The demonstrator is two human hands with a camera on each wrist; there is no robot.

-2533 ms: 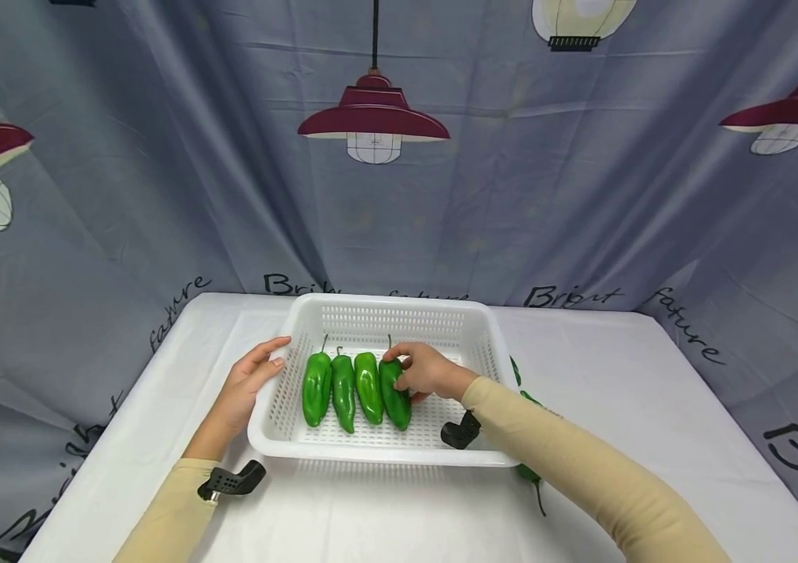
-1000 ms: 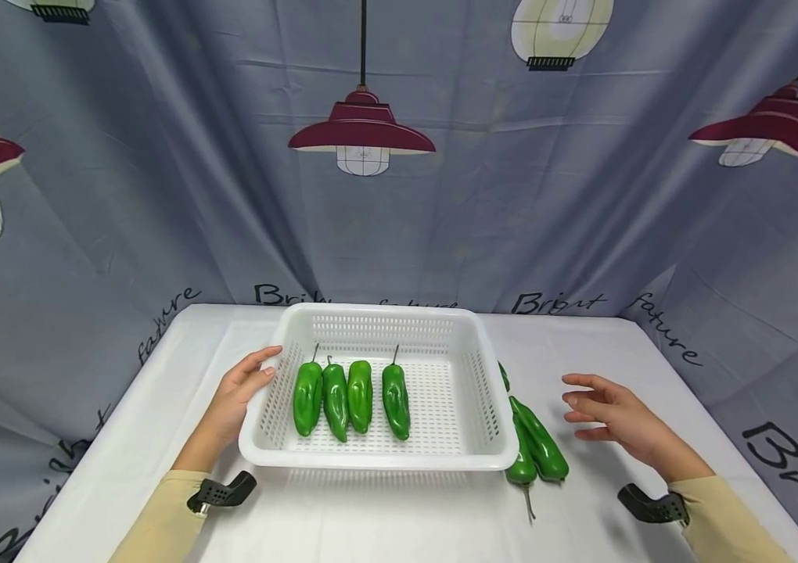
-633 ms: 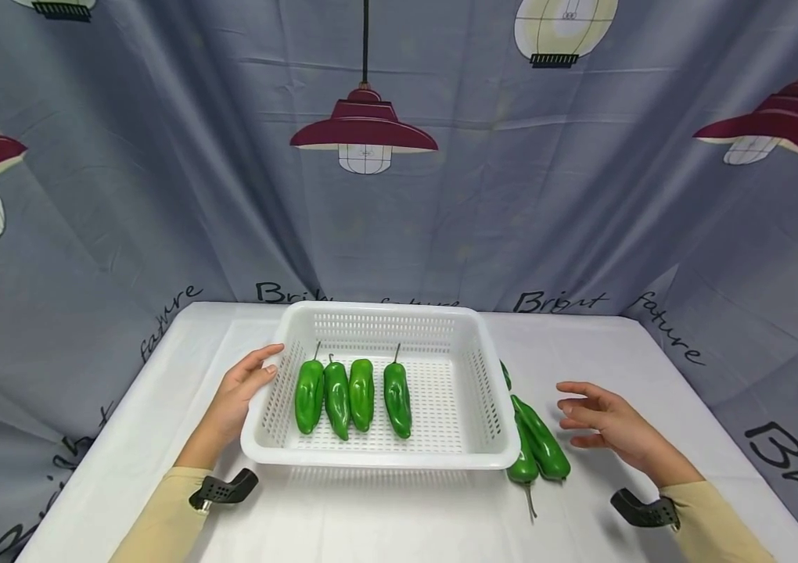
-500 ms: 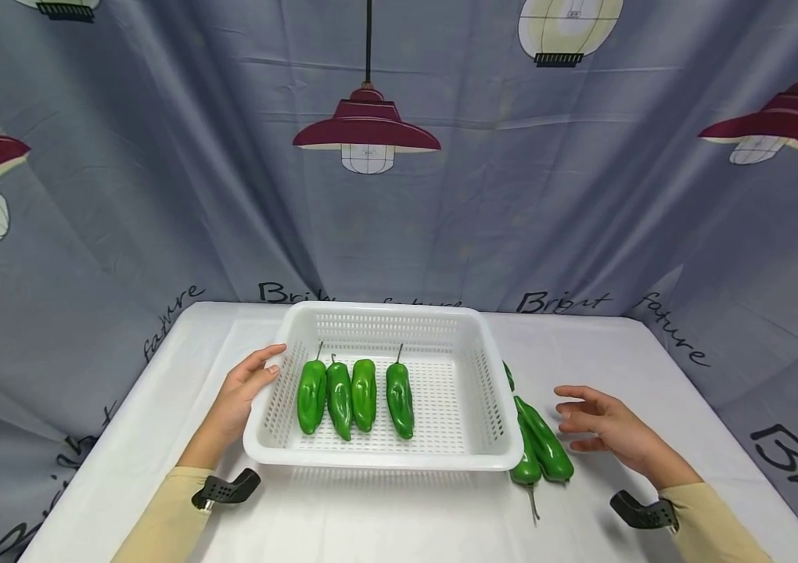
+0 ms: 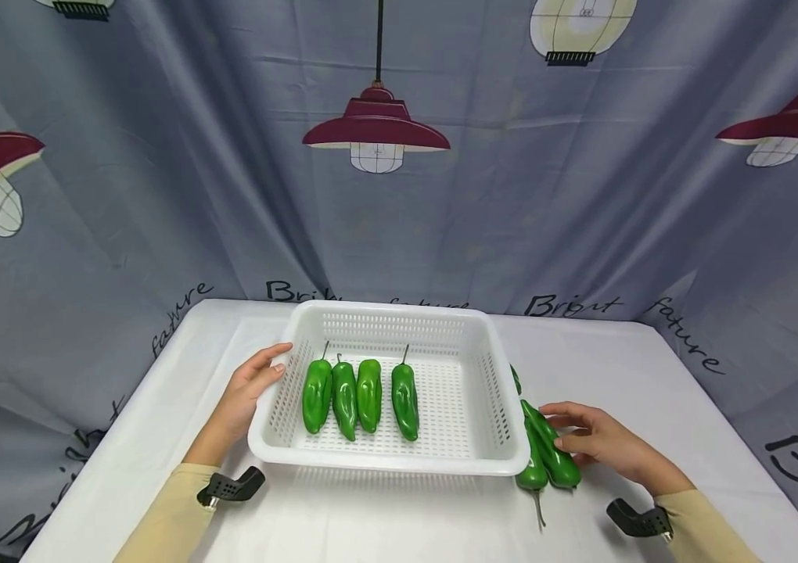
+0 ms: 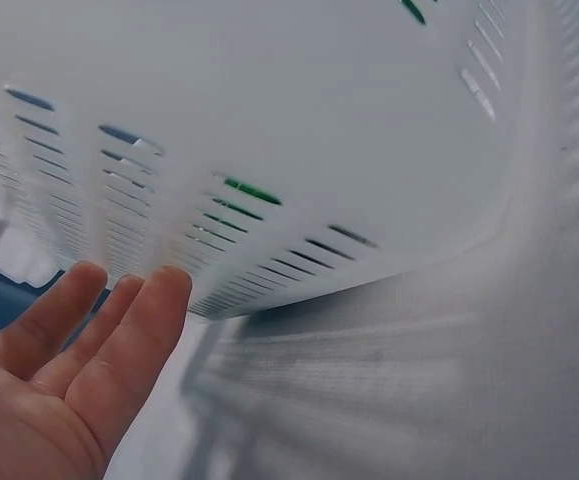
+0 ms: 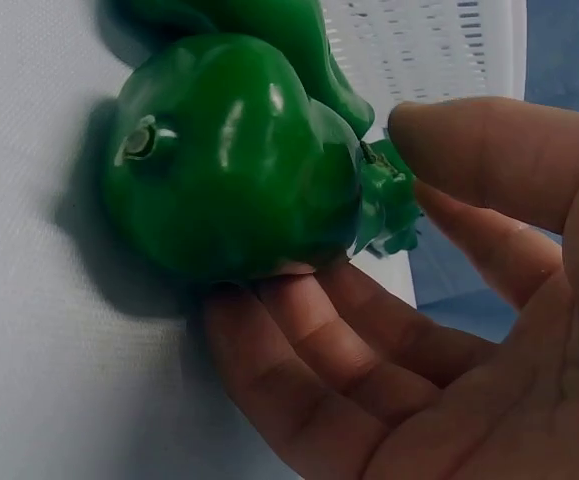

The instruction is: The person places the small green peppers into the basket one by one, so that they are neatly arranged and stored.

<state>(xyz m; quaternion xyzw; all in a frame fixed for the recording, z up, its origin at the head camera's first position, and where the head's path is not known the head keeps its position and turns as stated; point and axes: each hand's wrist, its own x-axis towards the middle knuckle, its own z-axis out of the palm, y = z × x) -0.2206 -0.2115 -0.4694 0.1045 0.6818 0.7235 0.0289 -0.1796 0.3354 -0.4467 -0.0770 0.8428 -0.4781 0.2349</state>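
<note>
A white perforated plastic basket (image 5: 441,461) stands on the table with several green peppers inside, among them one pepper (image 5: 404,403) set slightly apart. My left hand (image 5: 244,395) is at the basket's left side; in the left wrist view its extended fingers (image 6: 134,350) lie against the outer slotted wall. Right of the basket, my right hand (image 5: 603,442) reaches a green pepper (image 5: 559,461) on the table. The right wrist view shows fingers (image 7: 299,370) touching this pepper's side, while the thumb appears apart from it. Another pepper (image 5: 534,469) lies alongside, partly hidden by the basket.
Part of a further green pepper (image 5: 515,379) shows behind the basket's right wall. White cloth covers the table (image 5: 385,516). A grey-blue curtain (image 5: 230,195) with printed lamps hangs around the back and sides.
Earlier my right hand was at the pepper in the basket; it let go and withdrew to the right. Since then it has moved left to the peppers on the table. The left hand stays at the basket.
</note>
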